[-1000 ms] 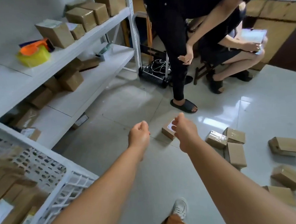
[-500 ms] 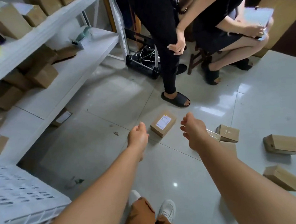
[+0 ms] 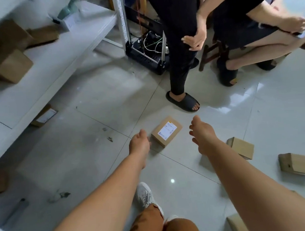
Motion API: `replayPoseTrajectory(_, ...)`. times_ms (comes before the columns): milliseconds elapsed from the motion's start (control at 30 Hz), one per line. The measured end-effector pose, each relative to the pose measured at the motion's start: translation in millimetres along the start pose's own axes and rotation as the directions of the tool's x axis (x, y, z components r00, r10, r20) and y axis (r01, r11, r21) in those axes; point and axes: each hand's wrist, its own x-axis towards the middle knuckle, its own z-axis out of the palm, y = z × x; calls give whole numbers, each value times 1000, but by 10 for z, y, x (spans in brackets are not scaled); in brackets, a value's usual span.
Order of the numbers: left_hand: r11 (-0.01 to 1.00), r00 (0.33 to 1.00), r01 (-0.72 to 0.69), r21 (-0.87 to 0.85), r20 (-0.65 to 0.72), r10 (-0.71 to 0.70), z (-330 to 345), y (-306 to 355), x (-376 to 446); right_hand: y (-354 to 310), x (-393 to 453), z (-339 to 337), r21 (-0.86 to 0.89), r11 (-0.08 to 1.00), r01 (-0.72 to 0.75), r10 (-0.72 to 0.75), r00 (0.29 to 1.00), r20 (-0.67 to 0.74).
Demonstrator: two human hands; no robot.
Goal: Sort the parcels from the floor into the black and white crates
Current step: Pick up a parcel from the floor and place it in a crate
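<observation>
A small brown parcel point(image 3: 166, 131) with a white label on top lies flat on the tiled floor. My left hand point(image 3: 139, 143) hangs just left of it, fingers loosely curled, holding nothing. My right hand point(image 3: 201, 135) reaches down on the parcel's right side, fingers relaxed and apart from it. More brown parcels lie to the right: one point(image 3: 241, 147) behind my right forearm, another point(image 3: 298, 164) near the right edge, a third point(image 3: 236, 225) at the bottom. No crate shows clearly.
A white shelf point(image 3: 58, 67) with several brown boxes runs along the left; a labelled parcel point(image 3: 44, 116) lies under its edge. A standing person's sandalled foot point(image 3: 183, 101) is just beyond the parcel. A seated person and a black cart point(image 3: 146, 56) are behind.
I have bent lower and closer to the floor; the white crate at lower left has left the view. Both hands have dropped toward the labelled parcel, now flanking it.
</observation>
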Motion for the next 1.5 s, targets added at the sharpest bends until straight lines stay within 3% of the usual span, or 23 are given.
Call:
replayPoseTrajectory(233, 994, 998, 48, 96, -42, -44, 359, -174, 896, 64, 1011, 211, -167, 985, -41, 47, 999, 27)
replayPoseTrajectory(533, 982, 983, 182, 56, -44, -179, 930, -881, 2157, 574, 2553, 667, -400, 916, 36, 10, 994, 113)
replayPoseTrajectory(933, 966, 966, 260, -10, -6, -260, 1542, -1771, 3793, 1263, 4582, 1336, -484, 863, 145, -88, 986, 138)
replayPoseTrajectory(1200, 934, 946, 322, -156, 23, -322, 1708, -1793, 4071, 1567, 5330, 1507, -563, 804, 190, -127, 981, 149)
replayPoseTrajectory(1500, 935, 959, 211, -285, -122, -254, 1124, -1075, 3148, 851, 3721, 1271, -298, 952, 73, -42, 993, 111)
